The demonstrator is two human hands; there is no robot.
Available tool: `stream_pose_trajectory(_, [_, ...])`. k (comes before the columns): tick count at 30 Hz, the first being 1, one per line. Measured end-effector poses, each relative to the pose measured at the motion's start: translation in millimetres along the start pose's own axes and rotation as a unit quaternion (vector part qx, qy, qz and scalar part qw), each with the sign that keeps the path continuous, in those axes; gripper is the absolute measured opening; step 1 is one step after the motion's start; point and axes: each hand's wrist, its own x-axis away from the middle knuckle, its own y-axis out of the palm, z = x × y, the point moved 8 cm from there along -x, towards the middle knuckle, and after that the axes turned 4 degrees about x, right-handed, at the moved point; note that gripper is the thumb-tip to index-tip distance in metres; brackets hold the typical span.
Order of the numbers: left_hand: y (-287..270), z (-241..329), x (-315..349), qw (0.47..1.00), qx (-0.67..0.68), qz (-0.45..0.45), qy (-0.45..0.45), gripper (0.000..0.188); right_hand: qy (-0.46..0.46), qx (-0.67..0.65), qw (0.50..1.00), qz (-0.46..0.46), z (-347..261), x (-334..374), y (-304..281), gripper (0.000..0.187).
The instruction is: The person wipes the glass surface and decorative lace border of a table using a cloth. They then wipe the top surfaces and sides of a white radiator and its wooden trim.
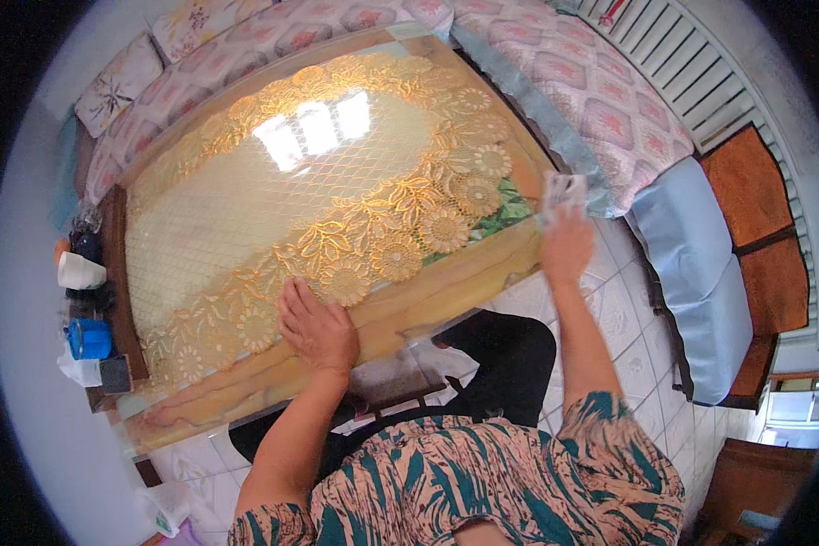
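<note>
You are in a home, most likely its living room. In front of you is a broad table (482, 271) dressed with a gold lace cover (323, 238), its glossy top throwing back the light of a window. Around its far and right sides you have seats under a pink quilted cover (610, 114), with flowered cushions (123, 84) at the far left. A pale blue cover (687, 282) drapes more seating to your right. Household bits, such as a white cup (82, 271), crowd the left end, and pale patterned tiles (637, 364) floor the room.
</note>
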Motion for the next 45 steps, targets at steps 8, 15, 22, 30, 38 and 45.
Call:
stream_pose_trajectory(8, [0.8, -0.7, -2.4, 0.998, 0.025, -0.043, -0.023, 0.061, -0.355, -0.221, 0.905, 0.074, -116.6, 185.1, -73.5, 0.048])
stream_pose_trajectory(15, [1.8, -8.1, -0.3, 0.996, 0.093, -0.018, -0.005, 0.057, -0.088, -0.084, 0.992, 0.035, 6.0, 87.6, -28.9, 0.045])
stream_pose_trajectory(22, [3.4, -28.9, -1.0, 0.951, 0.303, 0.037, 0.058, 0.047, -0.259, -0.151, 0.947, 0.119, -107.4, 177.0, -72.4, 0.039])
stream_pose_trajectory(30, [-23.8, -80.6, 46.8, 0.923, 0.361, -0.051, 0.125, 0.037, -0.334, -0.232, 0.907, 0.113, -60.2, 146.0, -50.2, 0.045])
stream_pose_trajectory(38, [-63.5, -82.3, 104.5, 0.948, 0.3, -0.018, 0.104, 0.046, -0.278, -0.108, 0.953, -0.055, -144.3, 150.2, -55.1, 0.044])
stream_pose_trajectory(45, [-53.9, -80.8, 98.7, 0.95, 0.309, -0.032, 0.027, 0.06, -0.443, -0.467, 0.765, -0.029, -236.9, 232.5, -119.4, 0.046])
